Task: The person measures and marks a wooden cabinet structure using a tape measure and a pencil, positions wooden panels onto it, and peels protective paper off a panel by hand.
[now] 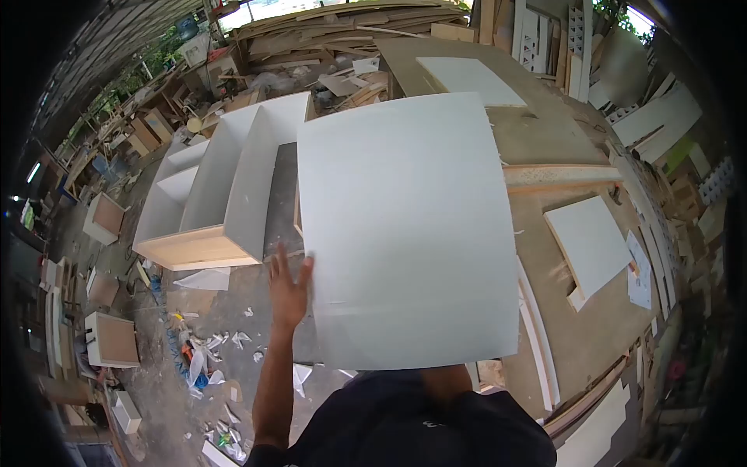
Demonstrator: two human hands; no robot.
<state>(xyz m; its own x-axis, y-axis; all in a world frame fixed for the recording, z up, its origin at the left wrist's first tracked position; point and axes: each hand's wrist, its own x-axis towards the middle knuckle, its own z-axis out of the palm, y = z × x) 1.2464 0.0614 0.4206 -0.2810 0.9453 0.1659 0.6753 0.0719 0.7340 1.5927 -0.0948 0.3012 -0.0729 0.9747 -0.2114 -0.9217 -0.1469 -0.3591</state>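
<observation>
A large white panel fills the middle of the view in front of my body, its lower edge close to my chest. My left hand is at the panel's left edge with its fingers spread. Its thumb is at the edge, though I cannot tell whether it presses on it. My right upper arm goes behind the lower edge of the panel, and the right hand is hidden there. Left of the panel lies a white cabinet carcass with open compartments and a bare wood edge.
A brown worktable on the right bears a smaller white board, a long wooden strip and a paper sheet. White scraps and a blue hose litter the floor at left. Stacked planks stand behind.
</observation>
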